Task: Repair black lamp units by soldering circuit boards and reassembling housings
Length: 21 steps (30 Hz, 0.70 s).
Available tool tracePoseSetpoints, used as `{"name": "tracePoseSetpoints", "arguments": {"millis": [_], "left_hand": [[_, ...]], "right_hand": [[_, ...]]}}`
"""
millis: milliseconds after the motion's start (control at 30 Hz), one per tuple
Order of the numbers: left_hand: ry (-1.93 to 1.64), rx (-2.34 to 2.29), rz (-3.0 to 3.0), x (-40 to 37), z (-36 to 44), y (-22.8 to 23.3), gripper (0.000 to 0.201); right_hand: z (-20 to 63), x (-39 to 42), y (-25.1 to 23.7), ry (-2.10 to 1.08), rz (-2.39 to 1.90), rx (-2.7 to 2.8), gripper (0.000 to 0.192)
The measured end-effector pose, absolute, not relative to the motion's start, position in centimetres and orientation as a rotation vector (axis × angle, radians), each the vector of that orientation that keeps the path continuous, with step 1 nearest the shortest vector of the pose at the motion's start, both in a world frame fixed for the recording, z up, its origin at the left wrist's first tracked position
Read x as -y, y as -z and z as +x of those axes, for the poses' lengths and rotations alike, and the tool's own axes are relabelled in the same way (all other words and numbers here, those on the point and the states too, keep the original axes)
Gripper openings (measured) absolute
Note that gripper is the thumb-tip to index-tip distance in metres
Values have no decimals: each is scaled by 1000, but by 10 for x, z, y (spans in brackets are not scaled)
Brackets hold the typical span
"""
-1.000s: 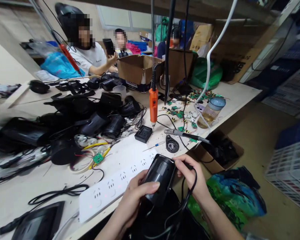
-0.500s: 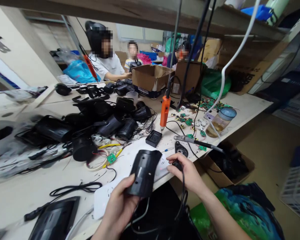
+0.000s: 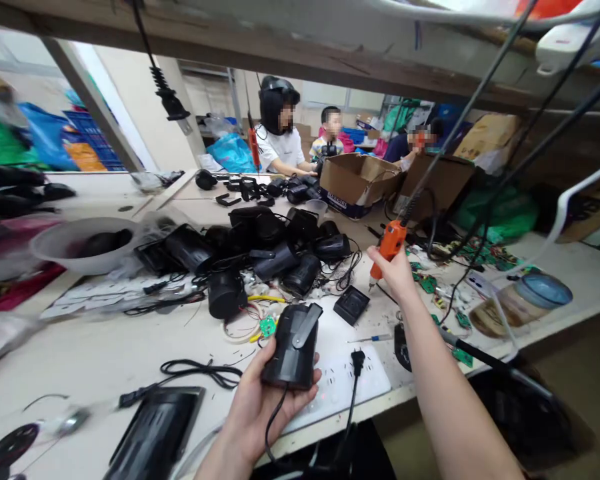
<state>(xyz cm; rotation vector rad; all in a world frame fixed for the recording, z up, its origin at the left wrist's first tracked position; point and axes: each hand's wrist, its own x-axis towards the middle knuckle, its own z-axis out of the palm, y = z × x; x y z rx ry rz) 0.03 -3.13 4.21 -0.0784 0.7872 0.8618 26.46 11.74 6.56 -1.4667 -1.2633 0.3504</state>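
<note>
Here, left hand (image 3: 260, 413) fingers round black housing (image 3: 293, 347), right hand (image 3: 397, 273) gripping orange screwdriver (image 3: 387, 247); box (image 3: 353, 183) lettering illegible.

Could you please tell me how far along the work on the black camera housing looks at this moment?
Done: the black plug sits in the white power strip. In hand: the left hand holds the black plastic camera housing above the bench edge, and the right hand grips the hanging orange electric screwdriver, its tip away from the housing. Left, seemingly: a pile of similar black housings.
</note>
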Motion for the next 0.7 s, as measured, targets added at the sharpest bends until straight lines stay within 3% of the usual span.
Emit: {"name": "tracePoseSetpoints", "arguments": {"millis": [200, 333, 367, 700], "left_hand": [[-904, -815, -45, 28, 2, -41, 54], [-909, -836, -2, 25, 7, -39, 45], [-909, -846, 10, 25, 9, -38, 42], [-911, -862, 68, 27, 17, -44, 22]], "right_hand": [[218, -79, -102, -427, -1120, 1221, 58], [180, 0, -136, -752, -624, 1199, 23], [174, 15, -142, -796, -562, 1183, 22], [166, 39, -149, -889, -546, 1238, 17]]}}
